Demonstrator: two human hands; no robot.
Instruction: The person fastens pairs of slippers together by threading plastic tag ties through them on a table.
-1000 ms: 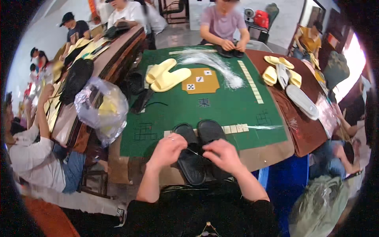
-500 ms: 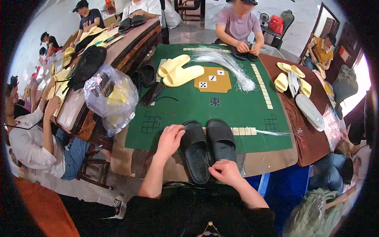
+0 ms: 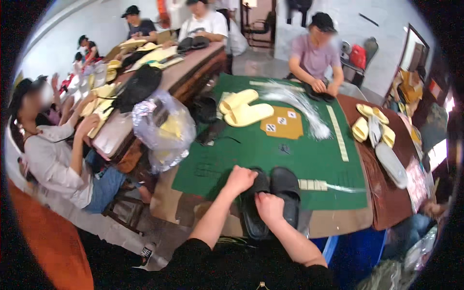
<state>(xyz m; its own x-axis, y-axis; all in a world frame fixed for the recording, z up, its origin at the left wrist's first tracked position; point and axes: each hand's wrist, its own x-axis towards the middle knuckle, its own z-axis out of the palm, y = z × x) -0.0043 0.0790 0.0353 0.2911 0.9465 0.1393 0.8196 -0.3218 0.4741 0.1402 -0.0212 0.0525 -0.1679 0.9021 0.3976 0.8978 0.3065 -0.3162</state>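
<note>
Two black slides lie side by side at the table's near edge, the left slide [image 3: 254, 224] and the right slide [image 3: 285, 186]. My left hand [image 3: 241, 180] is closed at the upper left of the left slide's strap. Over the right side of that strap, my right hand [image 3: 269, 208] is closed too, fingers curled in. What either hand pinches is hidden or too fine to make out. A bundle of clear, thin strands [image 3: 314, 123] lies farther back, and a few loose strands [image 3: 344, 188] lie right of the slides.
Yellow slides [image 3: 249, 113] rest on the green mat [image 3: 217, 166]. A clear plastic bag [image 3: 164, 133] hangs beside the left table. More yellow slides [image 3: 360, 129] and a grey slide [image 3: 390, 166] lie on the brown cloth at right. Opposite, a person [image 3: 316, 58] handles dark footwear; others sit at left.
My right hand has moved up from the slide's footbed to its strap, and my left hand has closed beside it. The view has shifted, so the table appears lower and farther right.
</note>
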